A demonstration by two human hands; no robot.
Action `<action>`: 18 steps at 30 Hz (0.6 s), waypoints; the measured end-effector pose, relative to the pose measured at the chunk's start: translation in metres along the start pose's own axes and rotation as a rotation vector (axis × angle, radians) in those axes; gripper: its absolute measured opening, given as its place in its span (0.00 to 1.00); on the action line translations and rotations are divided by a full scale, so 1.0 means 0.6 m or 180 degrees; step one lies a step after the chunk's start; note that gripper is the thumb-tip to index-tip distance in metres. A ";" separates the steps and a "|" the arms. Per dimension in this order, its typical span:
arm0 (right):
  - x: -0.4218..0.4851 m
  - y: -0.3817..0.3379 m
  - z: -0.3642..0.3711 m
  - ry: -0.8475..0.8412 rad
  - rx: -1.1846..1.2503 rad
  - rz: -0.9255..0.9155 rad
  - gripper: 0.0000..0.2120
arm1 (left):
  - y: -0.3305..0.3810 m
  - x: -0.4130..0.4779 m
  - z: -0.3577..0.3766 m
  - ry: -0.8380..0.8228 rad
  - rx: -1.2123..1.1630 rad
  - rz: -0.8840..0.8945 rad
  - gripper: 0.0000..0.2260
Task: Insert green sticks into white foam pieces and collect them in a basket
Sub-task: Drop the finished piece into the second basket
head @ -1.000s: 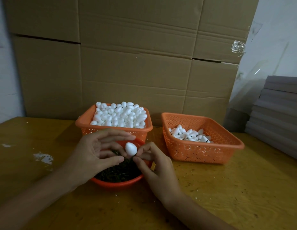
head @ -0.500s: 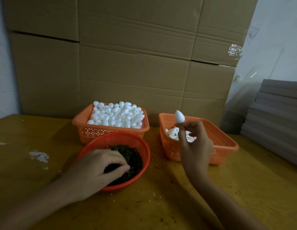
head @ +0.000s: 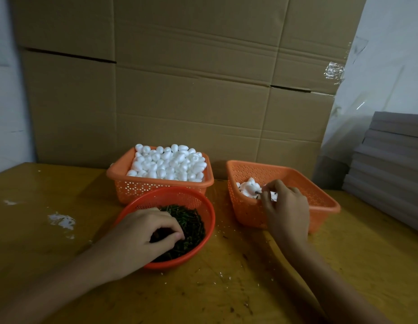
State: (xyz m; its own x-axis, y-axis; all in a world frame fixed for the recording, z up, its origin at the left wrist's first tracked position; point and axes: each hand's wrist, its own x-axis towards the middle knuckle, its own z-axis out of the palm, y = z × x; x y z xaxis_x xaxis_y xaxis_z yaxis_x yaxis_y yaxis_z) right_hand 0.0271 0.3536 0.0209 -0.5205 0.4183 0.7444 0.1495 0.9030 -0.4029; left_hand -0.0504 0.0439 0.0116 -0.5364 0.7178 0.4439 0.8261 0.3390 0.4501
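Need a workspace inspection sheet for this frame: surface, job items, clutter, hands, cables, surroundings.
Surface: wooden table, scuffed.
Job's things: back basket heaped with foam pieces; red bowl of sticks; right basket holds a few finished pieces.
Clutter: white smears at left; crumbs between bowl and right basket.
Grippers: left hand in the bowl, fingers curled round sticks; right hand over the right basket, fingertips at the finished pieces, grip unclear.
Cables: nothing seen.
Surroundings: cardboard boxes behind; grey boards stacked at right.
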 end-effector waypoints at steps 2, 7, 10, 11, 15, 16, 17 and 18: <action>-0.005 -0.004 0.002 0.0047 -0.0068 -0.0147 0.03 | -0.003 -0.001 0.001 0.0046 -0.0042 -0.0036 0.07; -0.035 -0.072 -0.006 0.0200 0.0416 -0.1105 0.10 | -0.002 -0.001 0.003 0.0046 -0.0024 -0.0021 0.08; -0.082 -0.133 -0.013 -0.0042 0.0952 -0.1788 0.10 | -0.001 0.000 0.002 0.0075 -0.0022 -0.0095 0.07; -0.099 -0.149 -0.014 -0.0198 0.1119 -0.1930 0.10 | -0.001 0.000 0.002 0.0083 -0.0060 -0.0083 0.08; -0.143 -0.179 -0.009 -0.0958 0.1171 -0.2204 0.17 | 0.000 -0.002 0.003 0.0165 -0.0202 -0.0096 0.15; -0.146 -0.179 -0.007 -0.1095 0.0999 -0.2236 0.19 | -0.001 -0.002 0.004 0.0203 -0.0198 -0.0139 0.17; -0.147 -0.179 -0.004 -0.1195 0.0829 -0.2262 0.21 | -0.001 -0.002 0.004 0.0223 -0.0187 -0.0174 0.20; -0.146 -0.178 -0.002 -0.1268 0.0714 -0.2268 0.22 | -0.001 -0.003 0.004 0.0236 -0.0183 -0.0192 0.21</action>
State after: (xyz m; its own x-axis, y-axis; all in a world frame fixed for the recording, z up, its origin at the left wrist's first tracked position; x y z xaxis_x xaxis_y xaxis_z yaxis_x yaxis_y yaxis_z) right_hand 0.0579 0.2205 -0.0008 -0.6908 -0.3475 0.6341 -0.4752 0.8791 -0.0359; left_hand -0.0496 0.0440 0.0085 -0.5979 0.6495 0.4698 0.7818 0.3433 0.5204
